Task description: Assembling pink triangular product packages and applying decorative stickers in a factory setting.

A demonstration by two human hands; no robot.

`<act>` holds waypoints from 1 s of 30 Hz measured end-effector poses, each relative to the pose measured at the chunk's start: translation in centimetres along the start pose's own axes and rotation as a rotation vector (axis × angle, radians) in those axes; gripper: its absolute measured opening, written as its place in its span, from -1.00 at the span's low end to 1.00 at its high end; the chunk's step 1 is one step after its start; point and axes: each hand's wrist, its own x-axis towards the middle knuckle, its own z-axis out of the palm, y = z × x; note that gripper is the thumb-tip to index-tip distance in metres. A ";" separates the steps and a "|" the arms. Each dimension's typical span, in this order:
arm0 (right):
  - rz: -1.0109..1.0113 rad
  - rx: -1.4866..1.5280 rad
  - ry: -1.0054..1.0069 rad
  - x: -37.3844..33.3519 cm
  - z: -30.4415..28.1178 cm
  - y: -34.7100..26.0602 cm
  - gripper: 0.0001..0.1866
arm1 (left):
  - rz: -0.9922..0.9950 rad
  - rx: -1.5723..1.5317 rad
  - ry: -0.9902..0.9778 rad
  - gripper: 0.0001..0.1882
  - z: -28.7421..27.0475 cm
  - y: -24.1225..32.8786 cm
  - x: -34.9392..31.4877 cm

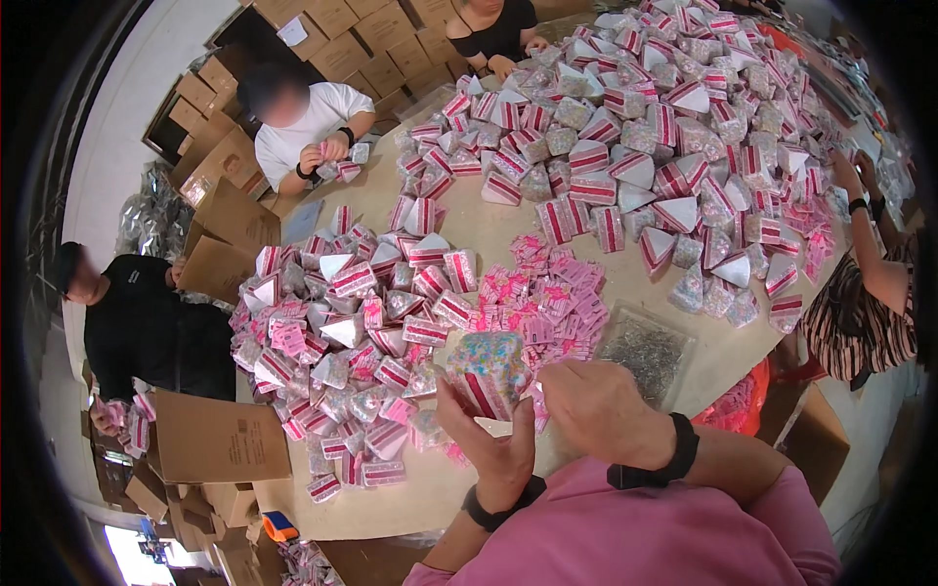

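Note:
My left hand (489,435) is closed around a cake-slice-shaped piece (487,376) with a colourful speckled top and dark pink bands on its side. Fingers curled, my right hand (596,405) is held just to the right of the piece, its fingertips close to the piece's edge. Whatever sits in that pinch is hidden or too small to name. Beyond both hands lies a heap of small pink printed cards (552,303). To the right of the cards stands a shallow clear tray (681,376) full of thin metallic bits.
Similar cake-slice pieces form a large heap (625,127) at the far right and a smaller one (362,322) at the left, on a beige table (469,230). Several people work around it. Open cardboard boxes (220,437) stand at the left; stacked cartons (362,44) line the back.

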 end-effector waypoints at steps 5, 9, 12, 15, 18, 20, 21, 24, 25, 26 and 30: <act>0.081 0.077 0.078 -0.1 0.3 -0.1 -0.88 | 0.017 0.106 -0.011 -0.05 0.1 0.4 0.2; 0.048 -0.032 -0.015 -0.3 0.1 0.1 -0.87 | 0.047 0.137 -0.015 -0.14 0.2 0.3 -0.1; 0.067 -0.031 -0.046 -0.5 0.4 0.3 -0.87 | 0.081 0.084 -0.005 -0.20 0.5 -0.4 -0.2; 0.084 -0.033 -0.019 -0.7 0.6 0.3 -0.88 | 0.008 -0.097 -0.016 -0.22 0.7 0.2 0.1; 0.103 -0.045 0.012 -0.8 1.0 0.4 -0.90 | -0.154 -0.249 -0.034 -0.22 0.9 0.0 -0.1; 0.108 -0.033 0.031 -0.9 1.0 0.4 -0.90 | -0.208 -0.293 -0.020 -0.22 1.2 -0.3 -0.2; 0.114 -0.029 0.039 -0.9 1.0 0.4 -0.91 | -0.204 -0.303 -0.004 -0.22 1.5 -0.3 -0.3; 0.115 -0.025 0.042 -1.0 1.0 0.6 -0.91 | -0.176 -0.307 0.010 -0.23 1.7 -0.3 -0.3; 0.121 -0.031 0.035 -1.1 1.0 0.6 -0.91 | -0.164 -0.304 0.009 -0.23 1.8 -0.4 -0.3; 0.127 -0.038 0.029 -1.1 1.0 0.7 -0.91 | -0.166 -0.306 0.001 -0.24 1.9 -0.3 -0.3; 0.140 -0.049 0.020 -1.1 1.2 0.8 -0.91 | -0.154 -0.278 -0.013 -0.26 1.9 -0.3 -0.2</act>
